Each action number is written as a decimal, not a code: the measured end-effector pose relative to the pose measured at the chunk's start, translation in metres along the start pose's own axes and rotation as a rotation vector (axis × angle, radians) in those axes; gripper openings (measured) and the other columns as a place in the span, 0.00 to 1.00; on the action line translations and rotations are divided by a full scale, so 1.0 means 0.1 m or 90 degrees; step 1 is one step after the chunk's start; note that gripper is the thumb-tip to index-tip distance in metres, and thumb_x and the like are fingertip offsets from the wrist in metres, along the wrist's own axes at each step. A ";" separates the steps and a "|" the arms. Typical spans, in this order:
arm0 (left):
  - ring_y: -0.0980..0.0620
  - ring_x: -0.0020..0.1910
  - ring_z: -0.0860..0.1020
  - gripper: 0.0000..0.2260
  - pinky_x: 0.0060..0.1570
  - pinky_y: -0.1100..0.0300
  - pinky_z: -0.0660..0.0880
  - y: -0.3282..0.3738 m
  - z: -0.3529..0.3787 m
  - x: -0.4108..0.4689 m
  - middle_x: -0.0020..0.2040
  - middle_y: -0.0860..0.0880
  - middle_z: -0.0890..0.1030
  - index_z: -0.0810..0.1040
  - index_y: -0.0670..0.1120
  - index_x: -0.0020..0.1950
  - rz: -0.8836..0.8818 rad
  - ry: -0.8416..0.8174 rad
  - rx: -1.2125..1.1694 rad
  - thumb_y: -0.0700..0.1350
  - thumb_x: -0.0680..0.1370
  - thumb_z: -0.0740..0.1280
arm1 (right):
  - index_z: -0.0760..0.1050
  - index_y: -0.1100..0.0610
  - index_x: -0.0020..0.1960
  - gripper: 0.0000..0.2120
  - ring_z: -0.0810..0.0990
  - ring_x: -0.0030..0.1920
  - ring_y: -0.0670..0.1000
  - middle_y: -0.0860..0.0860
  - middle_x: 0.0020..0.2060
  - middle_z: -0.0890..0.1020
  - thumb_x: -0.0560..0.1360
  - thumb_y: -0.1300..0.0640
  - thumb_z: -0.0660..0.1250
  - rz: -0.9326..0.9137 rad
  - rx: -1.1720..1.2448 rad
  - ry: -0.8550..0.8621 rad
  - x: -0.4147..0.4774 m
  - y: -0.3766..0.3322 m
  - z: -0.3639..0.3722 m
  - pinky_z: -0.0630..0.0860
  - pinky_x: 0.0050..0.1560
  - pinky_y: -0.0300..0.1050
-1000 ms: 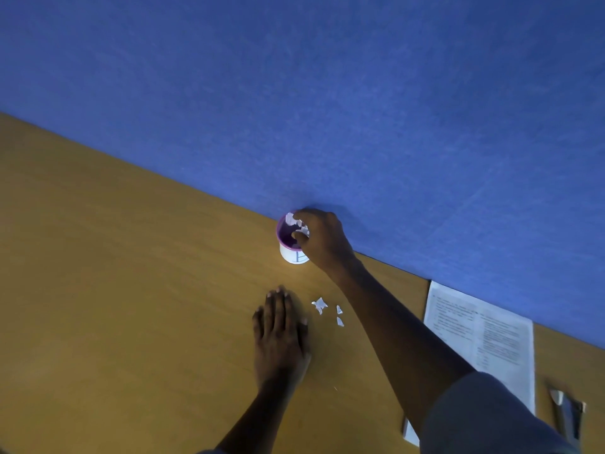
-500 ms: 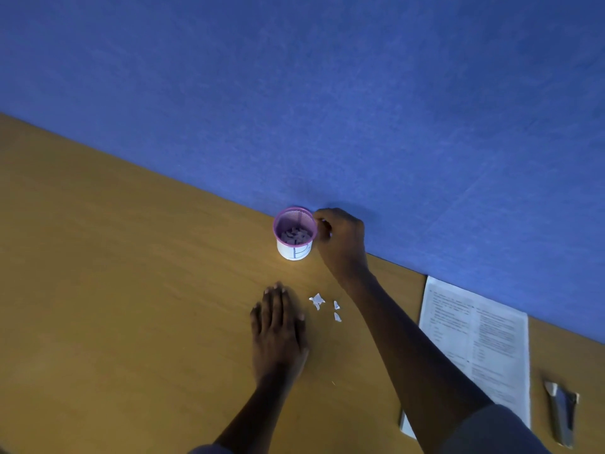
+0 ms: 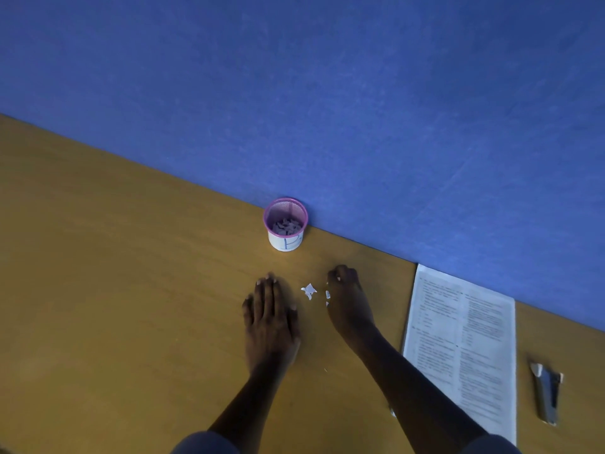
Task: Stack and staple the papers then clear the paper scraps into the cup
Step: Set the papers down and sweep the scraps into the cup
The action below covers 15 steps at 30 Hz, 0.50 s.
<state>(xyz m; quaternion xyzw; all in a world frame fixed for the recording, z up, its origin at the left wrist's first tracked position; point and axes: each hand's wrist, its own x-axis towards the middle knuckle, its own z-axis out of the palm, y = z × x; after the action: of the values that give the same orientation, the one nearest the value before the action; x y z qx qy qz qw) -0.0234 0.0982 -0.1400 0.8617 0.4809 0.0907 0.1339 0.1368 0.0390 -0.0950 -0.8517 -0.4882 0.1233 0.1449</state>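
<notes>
Both of our hands are down on the wooden desk [image 3: 98,290]: our left hand [image 3: 270,319] lies flat, palm down with the fingers straight and together, holding nothing, while our right hand [image 3: 347,303] rests on its outer edge with the fingers curled inward, and we cannot tell whether anything is pinched inside them. Between the two hands a white paper scrap [image 3: 308,290] lies on the desk, and two smaller scraps [image 3: 327,294] sit just against the thumb side of our right hand. Beyond the hands, near the blue partition [image 3: 327,93] that runs along the desk's far edge, stands the purple mesh cup [image 3: 285,224], upright, with a white label on its lower wall and a heap of scraps already inside. To the right of our right forearm lie the printed papers [image 3: 465,348], squared into one stack, and further right, well apart from them, lies the stapler [image 3: 547,393].
</notes>
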 end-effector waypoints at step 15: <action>0.43 0.83 0.60 0.28 0.79 0.42 0.59 0.00 0.01 0.00 0.84 0.43 0.62 0.60 0.40 0.83 0.009 -0.024 0.020 0.50 0.85 0.58 | 0.83 0.59 0.58 0.10 0.79 0.62 0.52 0.56 0.60 0.82 0.80 0.57 0.68 -0.203 0.014 0.000 -0.02 -0.27 0.05 0.81 0.57 0.45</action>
<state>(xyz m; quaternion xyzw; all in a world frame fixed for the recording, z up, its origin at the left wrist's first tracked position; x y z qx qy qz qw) -0.0226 0.0979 -0.1411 0.8688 0.4733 0.0679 0.1285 0.1129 0.0513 -0.0894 -0.7617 -0.6160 0.1042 0.1718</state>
